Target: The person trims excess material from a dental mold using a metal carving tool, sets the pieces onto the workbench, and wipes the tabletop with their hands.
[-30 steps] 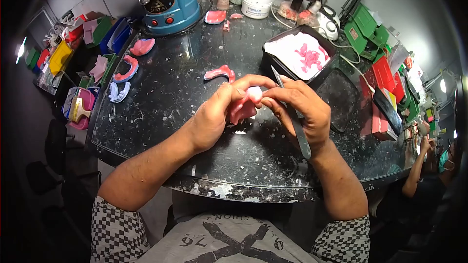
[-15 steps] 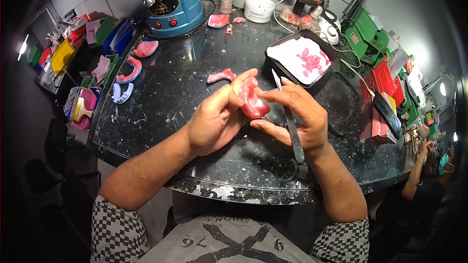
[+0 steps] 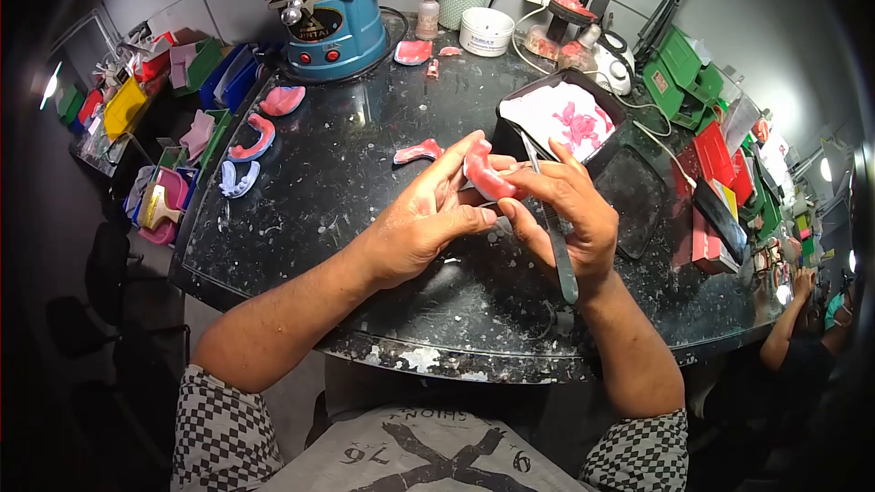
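A glossy red-pink wax dental rim (image 3: 488,173), curved like an arch, is held up over the dark worktop between both hands. My left hand (image 3: 415,226) has its fingers behind and beside the rim; its thumb stretches out below, off the wax. With thumb and index finger, my right hand (image 3: 576,219) touches the rim's lower right end. That hand also grips a slim metal wax knife (image 3: 558,251), its pointed end up and rounded end toward me. Just beyond the left fingers lies another pink wax rim (image 3: 417,153).
A black tray (image 3: 606,148) with white paper and red wax scraps stands beyond my right hand, a black lid (image 3: 629,187) beside it. Wax arches (image 3: 253,139) and a pale horseshoe-shaped cast (image 3: 239,179) lie left. Behind are a blue machine (image 3: 337,32) and a white tub (image 3: 487,31).
The wax rim has turned and shifted slightly right. My left thumb has come off it and extended below. The knife stays in my right hand.
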### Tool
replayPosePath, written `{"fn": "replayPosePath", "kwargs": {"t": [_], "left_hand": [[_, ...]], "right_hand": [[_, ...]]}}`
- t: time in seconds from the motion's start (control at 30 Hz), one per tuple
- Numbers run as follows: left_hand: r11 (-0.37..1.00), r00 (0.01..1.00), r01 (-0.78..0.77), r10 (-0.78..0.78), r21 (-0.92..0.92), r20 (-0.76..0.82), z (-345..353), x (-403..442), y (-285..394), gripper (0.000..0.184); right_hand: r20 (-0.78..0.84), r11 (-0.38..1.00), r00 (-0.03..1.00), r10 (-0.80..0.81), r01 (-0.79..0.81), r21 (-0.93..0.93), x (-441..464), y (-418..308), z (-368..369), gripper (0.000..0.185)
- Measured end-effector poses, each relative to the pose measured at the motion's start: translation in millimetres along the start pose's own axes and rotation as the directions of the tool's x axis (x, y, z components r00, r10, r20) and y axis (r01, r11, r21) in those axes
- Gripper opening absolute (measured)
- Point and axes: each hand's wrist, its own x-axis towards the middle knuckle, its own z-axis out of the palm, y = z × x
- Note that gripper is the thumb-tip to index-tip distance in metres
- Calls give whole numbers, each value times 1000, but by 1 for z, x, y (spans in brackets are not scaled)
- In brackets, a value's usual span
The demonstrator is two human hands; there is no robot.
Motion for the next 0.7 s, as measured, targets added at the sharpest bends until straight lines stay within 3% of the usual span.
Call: {"fn": "replayPosePath", "kwargs": {"t": [0.5, 0.7], "left_hand": [[997, 993, -80, 80, -1, -87, 8, 4, 5, 80], [973, 957, -211, 225, 92, -185, 6, 7, 6, 69]], "right_hand": [[19, 1000, 1000, 22, -22, 11, -1, 2, -1, 38], [-11, 976, 976, 216, -215, 35, -1, 1, 0, 41]]}}
